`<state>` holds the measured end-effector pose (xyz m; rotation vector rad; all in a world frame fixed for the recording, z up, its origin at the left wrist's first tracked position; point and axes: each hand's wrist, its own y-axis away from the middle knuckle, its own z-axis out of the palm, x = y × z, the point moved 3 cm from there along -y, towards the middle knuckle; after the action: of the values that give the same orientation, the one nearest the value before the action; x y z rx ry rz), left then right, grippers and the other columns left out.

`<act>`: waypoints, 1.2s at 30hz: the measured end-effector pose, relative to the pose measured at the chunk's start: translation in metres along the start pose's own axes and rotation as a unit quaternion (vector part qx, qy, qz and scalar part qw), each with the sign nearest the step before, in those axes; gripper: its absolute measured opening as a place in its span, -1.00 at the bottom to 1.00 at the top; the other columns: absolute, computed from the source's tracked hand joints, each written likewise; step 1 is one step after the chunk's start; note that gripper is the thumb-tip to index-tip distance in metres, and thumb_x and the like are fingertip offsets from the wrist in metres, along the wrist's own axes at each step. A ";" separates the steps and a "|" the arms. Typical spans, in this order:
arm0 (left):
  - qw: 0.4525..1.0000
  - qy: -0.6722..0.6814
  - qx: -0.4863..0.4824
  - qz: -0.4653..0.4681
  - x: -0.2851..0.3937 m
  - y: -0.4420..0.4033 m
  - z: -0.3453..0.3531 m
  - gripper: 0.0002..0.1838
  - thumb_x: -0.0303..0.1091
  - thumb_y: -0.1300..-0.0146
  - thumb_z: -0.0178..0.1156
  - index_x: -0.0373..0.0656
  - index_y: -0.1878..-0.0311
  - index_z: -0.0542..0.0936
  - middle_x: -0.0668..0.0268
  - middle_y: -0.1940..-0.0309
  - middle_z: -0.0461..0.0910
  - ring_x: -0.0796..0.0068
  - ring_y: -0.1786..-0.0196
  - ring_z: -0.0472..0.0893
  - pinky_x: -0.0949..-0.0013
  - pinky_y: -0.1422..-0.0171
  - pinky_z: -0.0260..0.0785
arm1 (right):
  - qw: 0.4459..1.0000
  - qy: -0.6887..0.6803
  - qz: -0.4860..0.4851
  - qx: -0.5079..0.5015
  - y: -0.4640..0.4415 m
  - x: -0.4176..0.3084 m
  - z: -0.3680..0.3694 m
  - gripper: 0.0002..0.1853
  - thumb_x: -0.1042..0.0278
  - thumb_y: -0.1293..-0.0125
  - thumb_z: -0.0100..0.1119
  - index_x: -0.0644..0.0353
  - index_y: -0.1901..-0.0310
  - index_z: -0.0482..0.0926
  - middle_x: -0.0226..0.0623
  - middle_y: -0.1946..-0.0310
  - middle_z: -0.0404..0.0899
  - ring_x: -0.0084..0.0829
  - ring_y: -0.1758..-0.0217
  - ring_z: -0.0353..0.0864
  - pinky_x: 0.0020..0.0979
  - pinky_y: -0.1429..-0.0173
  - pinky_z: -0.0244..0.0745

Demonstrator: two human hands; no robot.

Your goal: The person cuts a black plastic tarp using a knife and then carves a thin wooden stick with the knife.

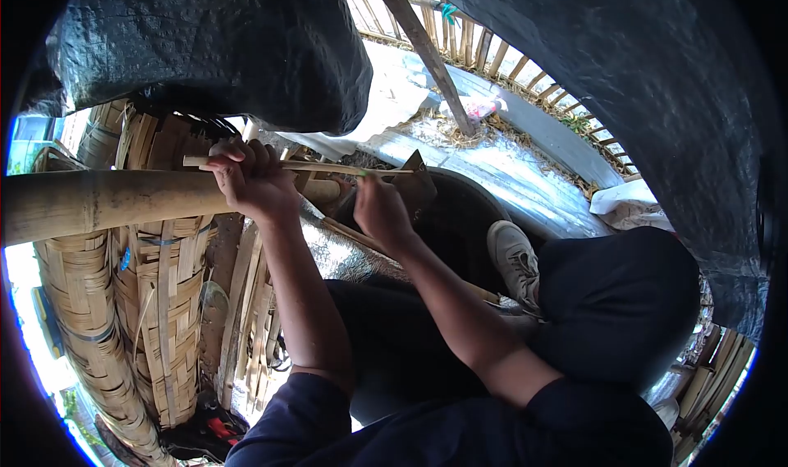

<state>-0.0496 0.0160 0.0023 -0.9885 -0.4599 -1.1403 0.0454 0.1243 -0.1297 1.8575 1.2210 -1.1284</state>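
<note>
My left hand (pixel 256 181) is closed around a thin pale bamboo strip (pixel 316 167), just above a thick bamboo pole (pixel 123 200). One end of the strip pokes out to the left of the fist. Farther right, my right hand (pixel 382 212) is closed at the strip, its fingers bent and their tips partly hidden. A small green spot shows at its thumb. Just beyond this hand is a flat brownish piece with a pointed corner (pixel 420 184); whether the hand touches it is unclear. Under it sits a dark round tub (pixel 472 190).
Tall woven bamboo baskets (pixel 160 319) stand at the left. Black plastic sheeting (pixel 222 48) hangs overhead and on the right. A slanted wooden post (pixel 423 52) and a bamboo fence (pixel 501 57) are beyond. My shoe (pixel 515 258) is beside the tub.
</note>
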 end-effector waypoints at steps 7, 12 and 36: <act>1.000 0.005 0.006 0.001 -0.002 -0.001 0.001 -0.61 0.06 -0.40 -0.02 0.00 0.44 0.42 0.57 0.67 0.05 0.72 0.65 -0.02 0.53 0.59 -0.22 | 0.990 0.058 0.130 -0.018 0.009 0.140 0.004 -0.82 0.44 -0.33 -0.05 0.40 0.29 0.48 0.23 0.46 0.56 0.14 0.34 0.61 -0.04 0.27 0.54; 1.000 0.006 0.017 0.005 -0.005 0.003 0.007 -0.61 0.04 -0.40 -0.02 -0.05 0.40 0.44 0.54 0.66 0.02 0.68 0.61 -0.02 0.52 0.57 -0.22 | 0.999 -0.035 -0.021 0.006 -0.010 0.013 0.000 -0.81 0.41 -0.34 -0.01 0.37 0.37 0.44 0.20 0.56 0.51 0.12 0.40 0.59 -0.03 0.36 0.46; 0.995 0.011 0.095 -0.009 0.007 0.001 -0.025 -0.63 0.01 -0.40 0.01 -0.03 0.44 0.40 0.55 0.67 0.09 0.71 0.65 0.00 0.55 0.58 -0.19 | 0.985 0.132 0.108 0.002 -0.003 0.103 0.010 -0.73 0.24 -0.40 -0.08 0.32 0.27 0.47 0.10 0.49 0.60 0.06 0.34 0.65 -0.03 0.27 0.57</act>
<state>-0.0505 -0.0084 -0.0058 -0.8067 -0.5498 -1.1005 0.0597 0.1562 -0.2271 2.1338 1.1234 -0.7873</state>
